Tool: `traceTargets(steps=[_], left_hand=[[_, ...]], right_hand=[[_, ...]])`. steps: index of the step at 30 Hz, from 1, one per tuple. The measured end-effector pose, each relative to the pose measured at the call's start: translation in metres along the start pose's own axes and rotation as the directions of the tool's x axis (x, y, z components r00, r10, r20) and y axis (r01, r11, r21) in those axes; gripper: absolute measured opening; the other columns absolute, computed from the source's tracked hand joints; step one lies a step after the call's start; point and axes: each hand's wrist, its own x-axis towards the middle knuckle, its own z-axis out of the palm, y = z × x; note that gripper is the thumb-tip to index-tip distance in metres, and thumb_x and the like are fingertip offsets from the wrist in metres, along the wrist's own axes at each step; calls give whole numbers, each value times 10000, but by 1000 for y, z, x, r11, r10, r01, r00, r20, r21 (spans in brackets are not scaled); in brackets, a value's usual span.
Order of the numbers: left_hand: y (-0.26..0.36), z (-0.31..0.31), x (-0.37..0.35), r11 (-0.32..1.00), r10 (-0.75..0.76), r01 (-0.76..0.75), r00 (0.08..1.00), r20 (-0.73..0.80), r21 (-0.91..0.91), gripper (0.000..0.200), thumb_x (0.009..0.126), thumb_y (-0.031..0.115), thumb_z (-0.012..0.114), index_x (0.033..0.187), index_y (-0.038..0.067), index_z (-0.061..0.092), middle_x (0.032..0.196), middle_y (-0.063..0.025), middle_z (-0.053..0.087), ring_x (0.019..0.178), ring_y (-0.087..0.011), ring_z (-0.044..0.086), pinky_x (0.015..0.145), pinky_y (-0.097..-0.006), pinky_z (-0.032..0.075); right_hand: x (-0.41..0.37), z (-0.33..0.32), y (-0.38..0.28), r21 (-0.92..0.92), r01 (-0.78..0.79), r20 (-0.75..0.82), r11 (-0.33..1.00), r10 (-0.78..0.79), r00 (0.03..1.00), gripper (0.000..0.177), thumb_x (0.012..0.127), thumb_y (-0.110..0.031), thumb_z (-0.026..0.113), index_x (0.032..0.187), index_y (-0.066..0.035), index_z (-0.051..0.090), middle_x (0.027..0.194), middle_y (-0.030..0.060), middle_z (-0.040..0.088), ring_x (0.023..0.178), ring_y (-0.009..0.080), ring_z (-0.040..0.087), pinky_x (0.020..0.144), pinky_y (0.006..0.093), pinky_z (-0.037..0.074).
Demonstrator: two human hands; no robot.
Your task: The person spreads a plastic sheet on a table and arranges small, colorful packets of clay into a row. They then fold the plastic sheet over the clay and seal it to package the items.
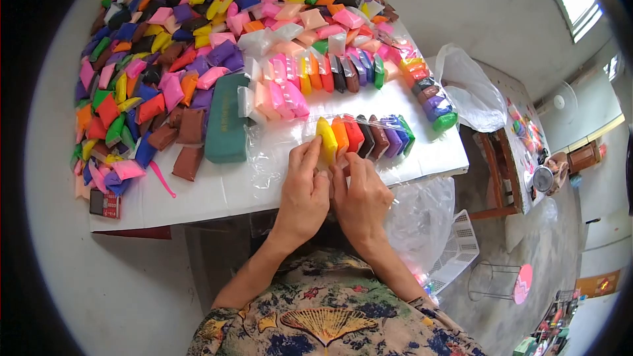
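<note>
Just in front of me, a row of small filled packets runs rightward from a yellow packet (326, 140) and an orange packet (340, 136) to a green one (407, 135). Clear plastic film (267, 158) lies along the row. My left hand (304, 191) has its fingers closed against the near side of the yellow packet. Close beside it, my right hand (361, 192) is closed in a pinch below the orange packet; what its fingertips hold is hidden. Behind stands a second wrapped row with pink packets (285, 97) at its left end.
A large heap of coloured packets (165, 33) covers the back and left of the white table (217, 204). A green case (225, 118) sits left of the rows. Another wrapped stack (432, 95) and a clear bag (465, 86) are at the right edge.
</note>
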Motion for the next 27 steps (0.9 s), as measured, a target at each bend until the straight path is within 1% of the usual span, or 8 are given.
traceTargets(steps=[5, 8, 9, 13, 19, 23, 26, 27], left_hand=[[0, 0, 1, 994, 63, -65, 998, 19, 87, 514, 899, -8, 414, 1392, -146, 377, 1339, -290, 439, 1246, -428, 476, 1080, -429, 382], [3, 3, 0, 976, 127, -129, 992, 17, 175, 537, 882, -26, 432, 1394, -163, 347, 1329, -305, 428, 1229, -448, 476, 1070, -441, 391], [4, 5, -1, 972, 126, -126, 992, 14, 200, 542, 876, -33, 441, 1393, -163, 344, 1329, -307, 424, 1227, -455, 474, 1063, -446, 397], [12, 6, 1, 958, 120, -117, 993, 4, 263, 520, 895, -24, 451, 1391, -148, 354, 1324, -305, 434, 1231, -458, 470, 1057, -447, 396], [12, 2, 7, 953, 122, -127, 992, 36, 274, 525, 866, -37, 474, 1366, -152, 364, 1336, -314, 418, 1205, -484, 485, 1013, -479, 431], [1, 3, 9, 971, 128, -123, 992, -9, 207, 489, 900, -2, 444, 1370, -131, 403, 1334, -301, 465, 1235, -453, 492, 1055, -441, 405], [-2, 7, 7, 978, 123, -117, 992, -27, 172, 498, 894, -4, 442, 1376, -119, 408, 1338, -296, 470, 1241, -449, 491, 1054, -443, 409], [-1, 8, 6, 968, 153, -146, 988, -17, 206, 538, 859, -21, 483, 1375, -141, 383, 1325, -317, 448, 1223, -472, 483, 1021, -469, 431]], right_hand=[[4, -19, 0, 61, 15, -36, 998, -13, 999, 211, 845, -95, 711, 1048, -58, 665, 940, 95, 661, 752, 276, 678, 612, 370, 518], [22, -20, 9, -39, 168, -218, 985, -172, 961, 259, 857, -36, 665, 1115, -23, 636, 994, 127, 647, 809, 296, 672, 649, 352, 545], [24, -17, 14, -74, 200, -144, 977, -209, 967, 328, 834, -5, 662, 1159, 11, 626, 1083, 135, 646, 875, 285, 670, 699, 341, 553], [19, -10, 19, -136, 297, -74, 945, -308, 948, 413, 791, 4, 655, 1200, 44, 614, 1145, 119, 627, 898, 259, 668, 700, 332, 555], [24, -7, 25, -130, 320, -102, 938, -334, 937, 375, 799, 1, 660, 1172, 16, 635, 1136, 121, 636, 903, 269, 676, 693, 343, 560], [34, -17, 28, 18, 313, -118, 950, -308, 944, 289, 848, -16, 653, 1137, -22, 656, 1035, 118, 668, 856, 291, 691, 673, 373, 563], [47, -34, 11, 87, 237, -136, 968, -224, 965, 203, 860, -36, 665, 1063, -30, 668, 953, 116, 676, 804, 289, 687, 656, 359, 553], [54, -40, 2, 109, 213, -78, 971, -205, 976, 181, 869, -77, 667, 1045, -32, 668, 948, 119, 677, 791, 295, 684, 648, 367, 547]])
